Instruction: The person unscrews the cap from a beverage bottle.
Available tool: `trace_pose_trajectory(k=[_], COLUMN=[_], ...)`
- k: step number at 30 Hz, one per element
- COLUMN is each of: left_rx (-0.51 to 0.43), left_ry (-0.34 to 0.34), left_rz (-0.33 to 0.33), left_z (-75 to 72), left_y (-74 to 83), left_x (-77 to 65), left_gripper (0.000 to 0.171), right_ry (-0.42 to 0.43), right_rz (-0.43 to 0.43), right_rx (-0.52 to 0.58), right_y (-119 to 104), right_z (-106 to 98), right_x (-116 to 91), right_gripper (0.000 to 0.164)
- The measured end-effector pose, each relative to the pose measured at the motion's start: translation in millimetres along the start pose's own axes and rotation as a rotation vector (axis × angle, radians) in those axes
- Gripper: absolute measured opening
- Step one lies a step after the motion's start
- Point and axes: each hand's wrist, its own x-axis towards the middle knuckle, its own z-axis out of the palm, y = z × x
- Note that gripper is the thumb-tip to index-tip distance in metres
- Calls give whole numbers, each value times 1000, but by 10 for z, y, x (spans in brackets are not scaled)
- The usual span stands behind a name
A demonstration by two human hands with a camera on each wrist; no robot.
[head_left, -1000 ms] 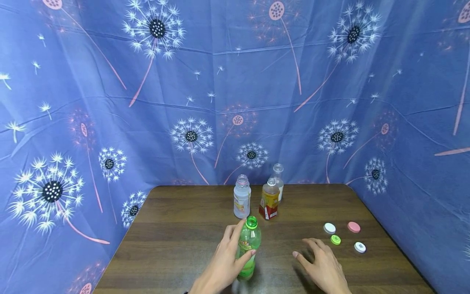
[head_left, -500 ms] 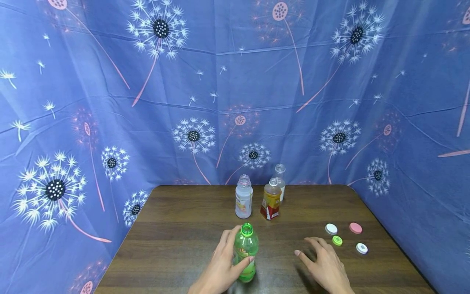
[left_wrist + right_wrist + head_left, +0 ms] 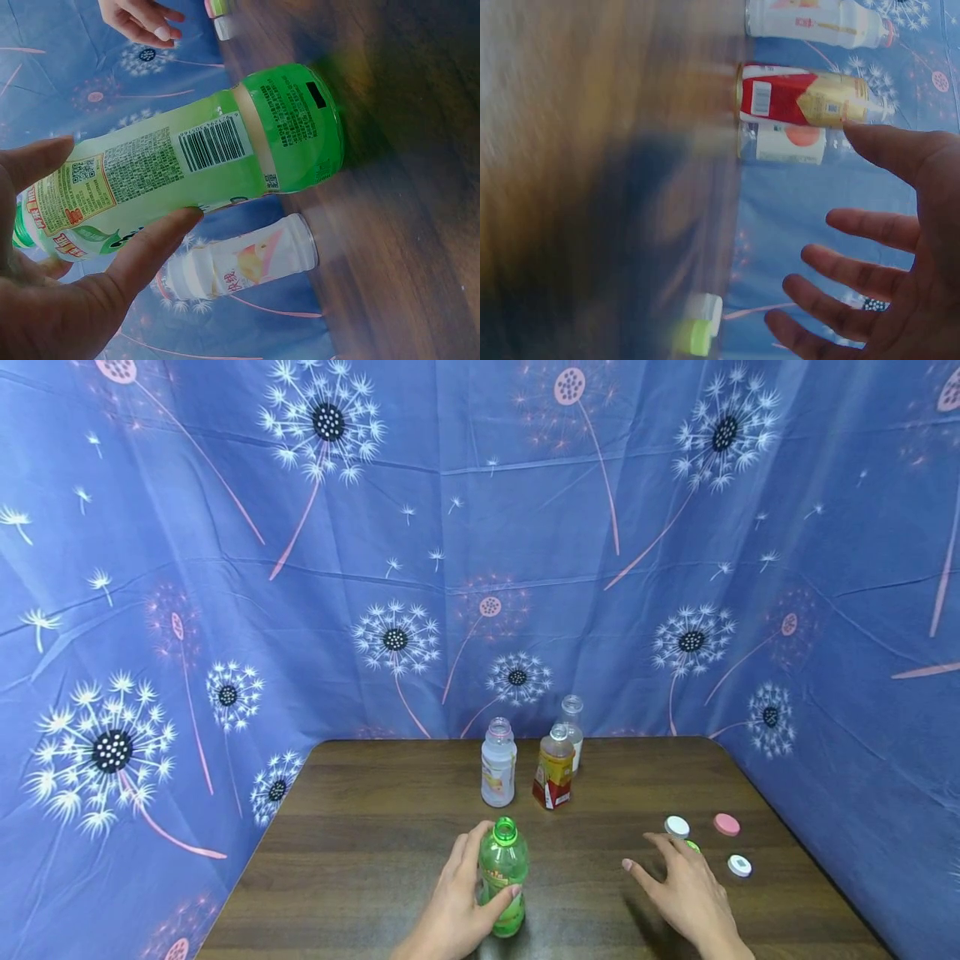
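Note:
My left hand grips an uncapped green plastic bottle that stands upright near the front of the table. In the left wrist view, thumb and fingers wrap around the labelled body, with its barcode facing the camera. My right hand hovers over the table with its fingers spread, holding nothing. Just beyond its fingertips lie a bright green bottle cap, partly hidden by the hand, and a white cap. A pink cap and another white cap lie farther right.
Several uncapped bottles stand at the back of the wooden table: a white one, a red-and-yellow one and a clear one partly behind it. A blue dandelion-print cloth hangs around the back and sides.
The green bottle has come slightly toward me in my left hand over the first half second, then held still. My right hand has moved right toward the caps, now covering part of the green one.

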Motion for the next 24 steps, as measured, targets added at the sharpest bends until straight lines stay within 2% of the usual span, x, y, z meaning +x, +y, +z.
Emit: trace_pose_trajectory(k=[4,10,20,24], left_rx=[-13,-14,-31,-28], left_ry=[-22,-27,-20,-19], left_rz=[-7,15,35,30], left_z=[-6,3,25,28], left_y=[-14,-28,-33,-53], left_x=[10,14,16,7], left_gripper=[80,79,76,75], right_ry=[-3,45,-33,-59], right_rz=[3,-44,3,6], right_rx=[-41,-76,-137,-140], right_y=[97,261,546,636], right_z=[-79,-200,-368,-351], right_x=[79,214,422,444], right_gripper=[83,78,85,77])
